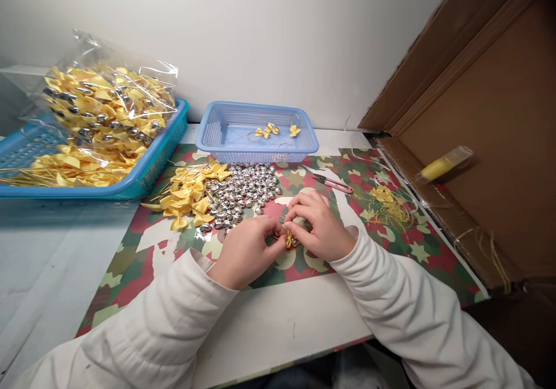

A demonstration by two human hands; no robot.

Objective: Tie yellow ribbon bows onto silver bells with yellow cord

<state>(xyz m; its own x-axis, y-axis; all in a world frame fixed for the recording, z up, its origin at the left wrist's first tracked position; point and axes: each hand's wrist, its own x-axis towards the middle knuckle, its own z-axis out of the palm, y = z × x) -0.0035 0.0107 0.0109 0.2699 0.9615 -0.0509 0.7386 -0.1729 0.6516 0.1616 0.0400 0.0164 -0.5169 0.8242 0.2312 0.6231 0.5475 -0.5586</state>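
Small yellow satin bow (289,239): pinched between left hand (245,250) and right hand (319,227).
Risk: bow could slip; fingertip grip looks slight.
Cause: heap of shiny silver beads (241,192) nearby could scatter if nudged.

The left hand (245,250) and right hand (319,227) meet over a patterned mat (391,244), fingertips pinching a small yellow bow (289,239) between them. Just beyond lie a heap of silver bells (241,192) and a pile of yellow bows (186,195). A pair of snips (332,183) rests near a blue basket (256,134).
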